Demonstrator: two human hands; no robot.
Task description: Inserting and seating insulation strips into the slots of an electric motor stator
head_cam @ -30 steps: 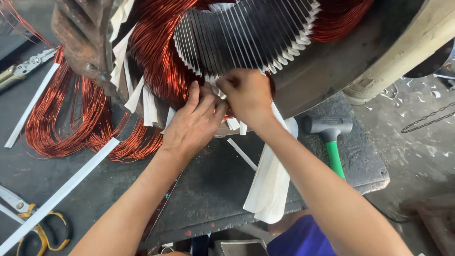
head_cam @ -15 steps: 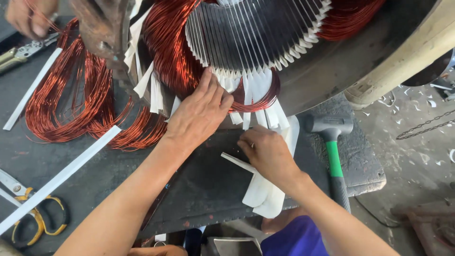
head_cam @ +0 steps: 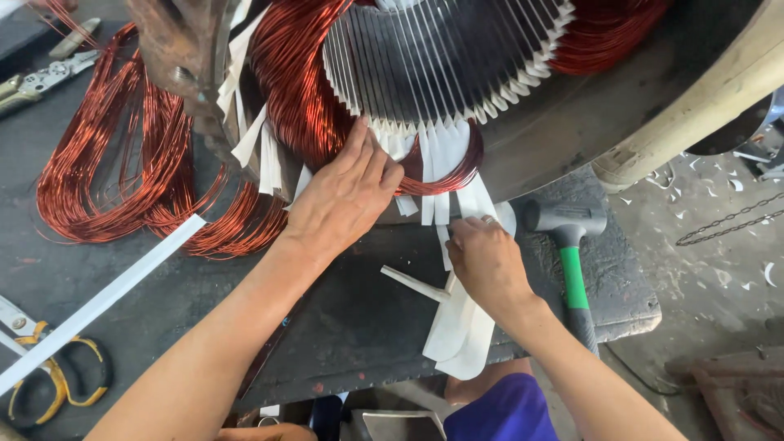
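Nearest the camera, the right hand [head_cam: 487,263] is seen curled narrowly over a white insulation paper strip [head_cam: 415,283], which is pinched at its right end; the strip's long axis runs from about 10 o'clock to 4 o'clock, its free end pointing toward 10 o'clock across the dark bench top [head_cam: 351,318]. A loose pile of white paper sheets [head_cam: 461,331] is lain upon just below that hand, at 6 o'clock. Farther off, at 10 o'clock from the right hand, the left hand [head_cam: 347,196] is spread flat and wide, its fingertips pressed on the copper coil [head_cam: 298,90] where it leaves the stator core [head_cam: 445,61]. The slot mouths are found at 12 o'clock from the held strip, and the left hand is the nearer to them. A green-handled mallet [head_cam: 572,245] is laid at 3 o'clock.
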